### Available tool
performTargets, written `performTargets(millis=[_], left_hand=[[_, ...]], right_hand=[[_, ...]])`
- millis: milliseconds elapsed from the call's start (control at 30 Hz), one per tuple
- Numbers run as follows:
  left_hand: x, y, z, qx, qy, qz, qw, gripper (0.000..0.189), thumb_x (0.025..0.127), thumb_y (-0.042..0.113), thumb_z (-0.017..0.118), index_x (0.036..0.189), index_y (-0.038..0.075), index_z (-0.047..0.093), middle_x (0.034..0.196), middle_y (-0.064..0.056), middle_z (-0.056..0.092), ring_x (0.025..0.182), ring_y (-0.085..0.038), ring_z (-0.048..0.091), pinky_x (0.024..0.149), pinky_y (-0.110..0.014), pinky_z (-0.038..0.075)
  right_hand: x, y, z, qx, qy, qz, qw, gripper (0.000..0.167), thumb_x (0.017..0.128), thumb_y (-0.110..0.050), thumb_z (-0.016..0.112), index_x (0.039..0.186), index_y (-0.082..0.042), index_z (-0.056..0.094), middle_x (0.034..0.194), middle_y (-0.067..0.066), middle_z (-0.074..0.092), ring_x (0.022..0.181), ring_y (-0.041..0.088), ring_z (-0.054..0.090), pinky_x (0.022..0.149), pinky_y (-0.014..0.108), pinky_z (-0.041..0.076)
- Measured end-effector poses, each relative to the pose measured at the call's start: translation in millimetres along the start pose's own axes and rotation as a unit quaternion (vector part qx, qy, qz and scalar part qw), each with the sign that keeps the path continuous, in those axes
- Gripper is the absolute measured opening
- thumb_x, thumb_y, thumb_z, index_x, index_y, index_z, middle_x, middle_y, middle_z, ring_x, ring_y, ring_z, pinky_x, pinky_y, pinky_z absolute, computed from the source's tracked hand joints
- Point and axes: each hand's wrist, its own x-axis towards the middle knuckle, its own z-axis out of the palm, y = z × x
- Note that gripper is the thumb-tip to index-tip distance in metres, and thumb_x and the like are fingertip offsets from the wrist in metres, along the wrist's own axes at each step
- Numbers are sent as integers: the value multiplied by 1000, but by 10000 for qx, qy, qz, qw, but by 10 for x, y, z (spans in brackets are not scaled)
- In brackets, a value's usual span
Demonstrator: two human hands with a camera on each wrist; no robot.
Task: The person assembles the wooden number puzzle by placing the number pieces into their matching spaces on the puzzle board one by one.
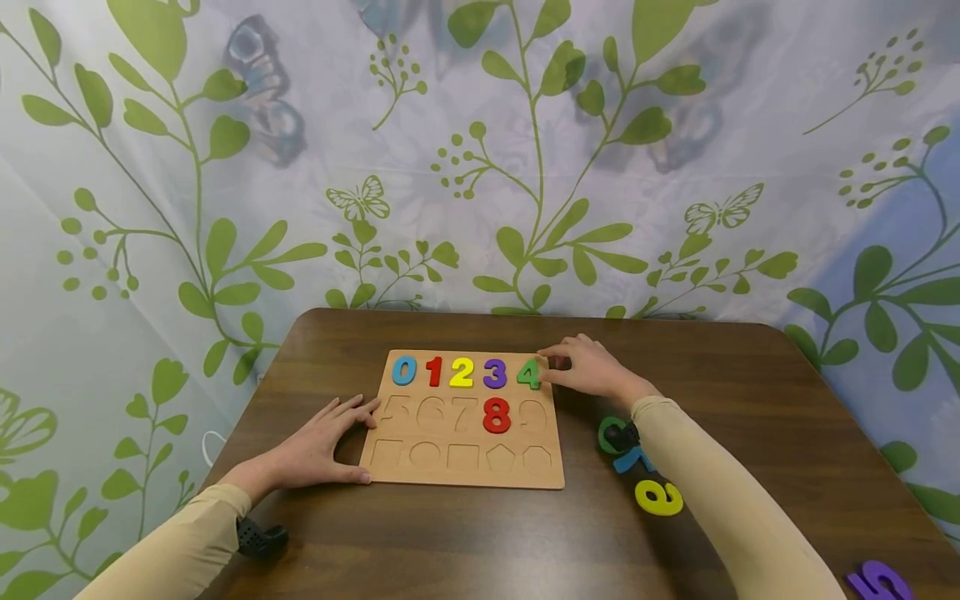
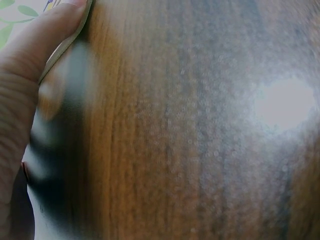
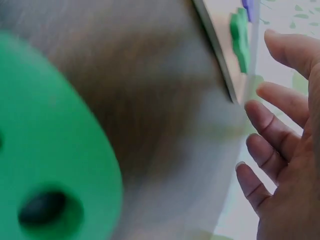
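Observation:
A wooden number puzzle board [image 1: 465, 475] lies on the table. Along its top row sit a blue 0 [image 1: 404, 370], red 1 [image 1: 434, 372], yellow 2 [image 1: 462, 372], purple 3 [image 1: 495, 373] and green 4 [image 1: 528, 374]. A red 8 [image 1: 497, 415] lies in the middle row among bare recesses. My left hand [image 1: 318, 446] rests at the board's left edge, fingers spread, thumb by the lower corner. At the upper right corner, my right hand [image 1: 588, 367] has its thumb and index finger beside the green 4; its fingers are loosely bent in the right wrist view.
Right of the board, a green piece [image 3: 60, 130] and a blue piece [image 1: 632, 460] lie partly hidden by the right wrist camera. Nearby is a yellow 9- or 6-shaped piece [image 1: 658, 497]. A purple 5 [image 1: 879, 581] lies at the near right. A leaf-patterned curtain [image 1: 420, 167] hangs behind the table.

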Motion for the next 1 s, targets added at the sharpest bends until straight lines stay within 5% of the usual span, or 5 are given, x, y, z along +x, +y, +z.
performTargets(millis=[500,767,1000], left_hand=[[-10,-17,-22,30,35,-29,10000,69,77,68,79,123,23,55,163,-6,37,151,-41,24,120,-66,11],[-25,-32,-11,-1,104,31,9999,68,77,67,80,122,24,54,162,-6,38,151,-42,25,119,-66,11],[-22,-43,9,11,102,19,9999,69,75,67,81,123,25,54,163,-4,37,152,-38,24,120,-64,11]], right_hand=[[-486,249,-434,559,319,37,9979,49,96,-50,68,133,-18,69,125,9,65,120,31,47,109,60,27],[-868,376,-463,398,376,45,9985,50,96,-51,68,132,-17,70,124,5,65,121,32,46,103,63,30],[-1403,477,-566,365,394,229,9983,50,94,-51,71,131,-18,70,125,5,64,121,35,47,99,67,30]])
